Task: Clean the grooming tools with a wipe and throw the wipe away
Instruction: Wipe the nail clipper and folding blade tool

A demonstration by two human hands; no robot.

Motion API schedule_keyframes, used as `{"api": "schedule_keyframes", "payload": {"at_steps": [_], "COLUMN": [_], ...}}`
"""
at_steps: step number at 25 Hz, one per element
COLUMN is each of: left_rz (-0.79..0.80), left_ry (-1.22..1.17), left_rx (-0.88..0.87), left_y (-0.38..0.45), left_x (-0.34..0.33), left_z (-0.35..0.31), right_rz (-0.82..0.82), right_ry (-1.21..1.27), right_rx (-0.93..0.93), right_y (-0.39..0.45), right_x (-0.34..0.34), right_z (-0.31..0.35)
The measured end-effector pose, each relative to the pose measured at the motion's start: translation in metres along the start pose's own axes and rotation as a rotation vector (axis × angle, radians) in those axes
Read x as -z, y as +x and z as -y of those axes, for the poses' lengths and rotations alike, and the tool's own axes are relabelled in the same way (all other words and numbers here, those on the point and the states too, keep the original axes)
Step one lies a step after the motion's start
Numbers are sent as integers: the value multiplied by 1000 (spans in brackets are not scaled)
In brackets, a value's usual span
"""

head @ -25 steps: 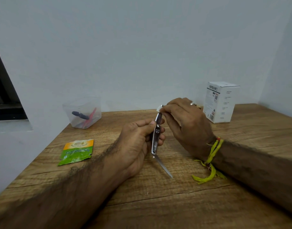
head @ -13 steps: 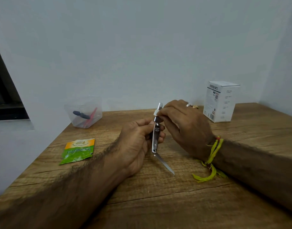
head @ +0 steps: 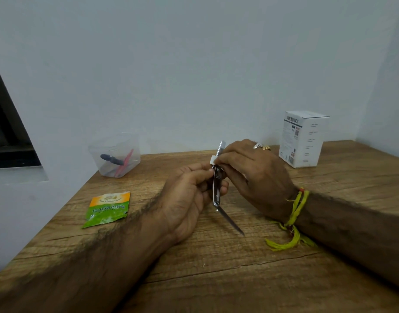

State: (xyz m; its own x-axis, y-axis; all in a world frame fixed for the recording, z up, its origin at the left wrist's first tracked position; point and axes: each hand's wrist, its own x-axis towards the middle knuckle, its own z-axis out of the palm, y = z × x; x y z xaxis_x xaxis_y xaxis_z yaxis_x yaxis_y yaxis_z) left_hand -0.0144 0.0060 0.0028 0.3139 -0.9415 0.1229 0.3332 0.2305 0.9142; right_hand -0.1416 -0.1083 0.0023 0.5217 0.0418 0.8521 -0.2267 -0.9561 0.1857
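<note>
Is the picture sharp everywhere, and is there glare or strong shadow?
Head view: soft, even light, no hard shadows; mild glare on the steel nail clipper; print on the white cardboard box and the green-orange sachet is too blurred to read; wide-angle bending of the wooden table's edges.

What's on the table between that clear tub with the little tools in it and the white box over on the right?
In the head view, only the two hands: the left hand holds the nail clipper while the right hand rubs it with the wipe. Otherwise the wooden table is bare there.
</note>
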Motion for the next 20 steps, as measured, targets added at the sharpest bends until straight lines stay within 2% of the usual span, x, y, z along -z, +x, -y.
{"api": "schedule_keyframes", "payload": {"at_steps": [4,12,16,18,20], "left_rz": [25,13,21,24,14], "left_ry": [-3,12,-8,-30,-45], "left_rx": [-2,19,44,42,29], "left_y": [2,4,3,3,2], "left_x": [3,5,5,4,3], "left_z": [1,2,1,2,2], "right_rz": [30,74,152,128,33], "right_ry": [59,76,142,179,232], "right_rx": [-54,-39,-47,-107,-189], "right_y": [-1,-1,-2,-4,-5], "right_x": [0,0,2,1,1], "right_z": [-3,-5,-7,-6,-6]}}
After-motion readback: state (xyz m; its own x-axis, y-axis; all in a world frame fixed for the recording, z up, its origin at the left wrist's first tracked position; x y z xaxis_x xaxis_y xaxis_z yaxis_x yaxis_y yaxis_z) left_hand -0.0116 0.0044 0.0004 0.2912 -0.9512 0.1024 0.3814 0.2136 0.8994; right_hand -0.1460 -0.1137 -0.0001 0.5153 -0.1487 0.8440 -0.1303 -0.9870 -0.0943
